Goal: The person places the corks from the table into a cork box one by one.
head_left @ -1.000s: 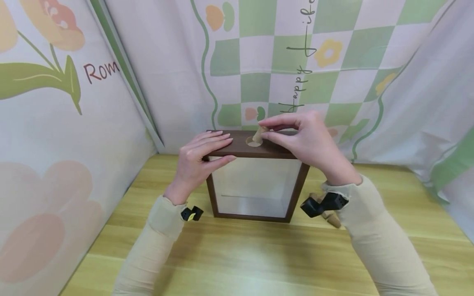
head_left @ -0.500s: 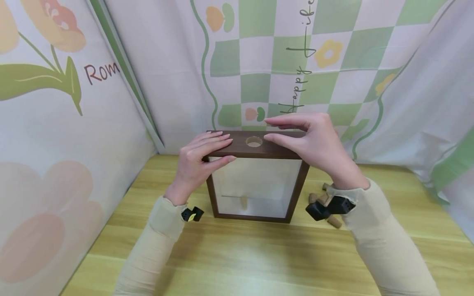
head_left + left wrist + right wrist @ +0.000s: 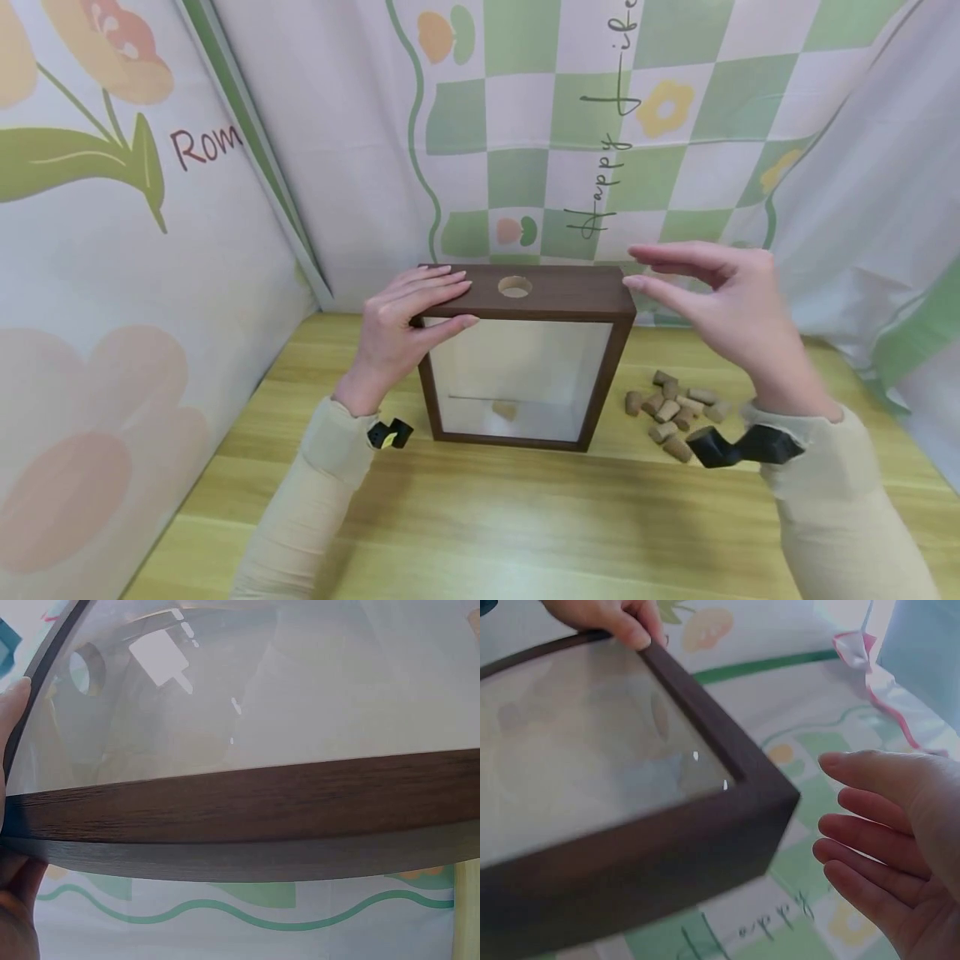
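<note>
A dark wooden shadow box frame (image 3: pixel 556 292) with a clear front stands upright on the table, a round hole in its top face. My left hand (image 3: pixel 401 329) holds its top left corner, fingers laid across the top and thumb on the front edge. One cork (image 3: pixel 505 409) lies inside at the bottom, seen through the pane. Beyond the top right corner my right hand (image 3: pixel 720 304) hangs in the air, fingers and thumb apart with nothing between them. In the right wrist view, the fingers (image 3: pixel 877 847) are beside the frame's corner.
A loose pile of several corks (image 3: pixel 666 410) lies on the wooden table (image 3: pixel 480 517) to the right of the frame, below the right hand. A checked green and white curtain (image 3: pixel 585 108) hangs behind; a printed panel (image 3: pixel 112 333) walls the left side.
My right hand let go of a cork at the hole, and the cork dropped to the frame's bottom and tipped over. That hand then moved right, uncovering the pile. My left hand stayed.
</note>
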Demonstrator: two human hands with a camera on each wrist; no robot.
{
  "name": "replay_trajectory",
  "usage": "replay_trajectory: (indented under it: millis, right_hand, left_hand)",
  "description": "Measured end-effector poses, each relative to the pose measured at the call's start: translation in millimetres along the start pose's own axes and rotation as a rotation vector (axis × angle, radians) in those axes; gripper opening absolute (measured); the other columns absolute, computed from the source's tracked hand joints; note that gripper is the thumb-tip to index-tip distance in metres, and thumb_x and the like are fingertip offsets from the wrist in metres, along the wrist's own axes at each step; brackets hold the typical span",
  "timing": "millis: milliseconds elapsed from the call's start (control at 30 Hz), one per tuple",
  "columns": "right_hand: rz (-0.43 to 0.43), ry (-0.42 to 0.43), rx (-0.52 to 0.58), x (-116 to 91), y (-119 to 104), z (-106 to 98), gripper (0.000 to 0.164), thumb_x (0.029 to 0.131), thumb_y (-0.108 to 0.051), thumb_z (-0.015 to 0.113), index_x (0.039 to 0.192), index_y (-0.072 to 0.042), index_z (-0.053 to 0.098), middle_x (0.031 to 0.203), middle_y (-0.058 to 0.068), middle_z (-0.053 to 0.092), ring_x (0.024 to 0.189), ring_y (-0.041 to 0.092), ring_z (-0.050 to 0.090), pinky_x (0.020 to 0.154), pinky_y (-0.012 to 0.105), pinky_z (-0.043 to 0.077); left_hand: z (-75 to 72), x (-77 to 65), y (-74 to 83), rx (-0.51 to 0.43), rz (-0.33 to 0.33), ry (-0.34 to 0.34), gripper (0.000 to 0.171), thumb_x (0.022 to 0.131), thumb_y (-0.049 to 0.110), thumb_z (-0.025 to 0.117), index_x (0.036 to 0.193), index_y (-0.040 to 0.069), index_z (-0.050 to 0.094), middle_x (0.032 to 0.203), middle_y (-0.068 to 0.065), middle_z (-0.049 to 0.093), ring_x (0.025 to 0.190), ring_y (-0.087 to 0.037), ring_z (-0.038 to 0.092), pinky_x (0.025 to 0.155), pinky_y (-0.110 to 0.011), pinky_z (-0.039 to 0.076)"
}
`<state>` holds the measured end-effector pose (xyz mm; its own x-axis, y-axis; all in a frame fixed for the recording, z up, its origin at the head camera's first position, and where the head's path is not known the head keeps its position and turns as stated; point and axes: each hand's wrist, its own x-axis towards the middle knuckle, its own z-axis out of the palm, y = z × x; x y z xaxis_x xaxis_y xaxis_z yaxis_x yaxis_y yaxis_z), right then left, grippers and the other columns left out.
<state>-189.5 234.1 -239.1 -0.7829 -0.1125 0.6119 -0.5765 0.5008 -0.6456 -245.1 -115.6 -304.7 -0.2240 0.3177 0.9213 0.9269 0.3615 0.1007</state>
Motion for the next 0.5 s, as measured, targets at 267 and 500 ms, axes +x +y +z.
replay_trajectory:
  millis: [267, 500]
  right_hand:
    - [0.226, -0.003, -0.09, -25, 42, -40, 0.04, 0.089, -0.023, 0.084, 0.125, -0.01, 0.074, 0.116, -0.01, 0.074, 0.105, -0.003, 0.064, 0.08, 0.005, 0.049]
    - [0.446, -0.052, -0.189, -49, 89, -70, 0.052, 0.091, -0.044, 0.078, 0.135, -0.016, 0.069, 0.113, -0.022, 0.071, 0.097, -0.011, 0.059, 0.073, 0.002, 0.044]
  left_hand:
    - [0.4, 0.0, 0.2, -0.003, 0.004, 0.0, 0.043, 0.073, 0.011, 0.093, 0.112, 0.001, 0.078, 0.115, -0.012, 0.074, 0.113, -0.028, 0.068, 0.106, -0.042, 0.048]
    - [0.1, 0.8, 0.2, -0.01, 0.008, 0.002, 0.044, 0.072, 0.011, 0.093, 0.112, 0.001, 0.078, 0.115, -0.012, 0.074, 0.112, -0.028, 0.068, 0.106, -0.043, 0.048]
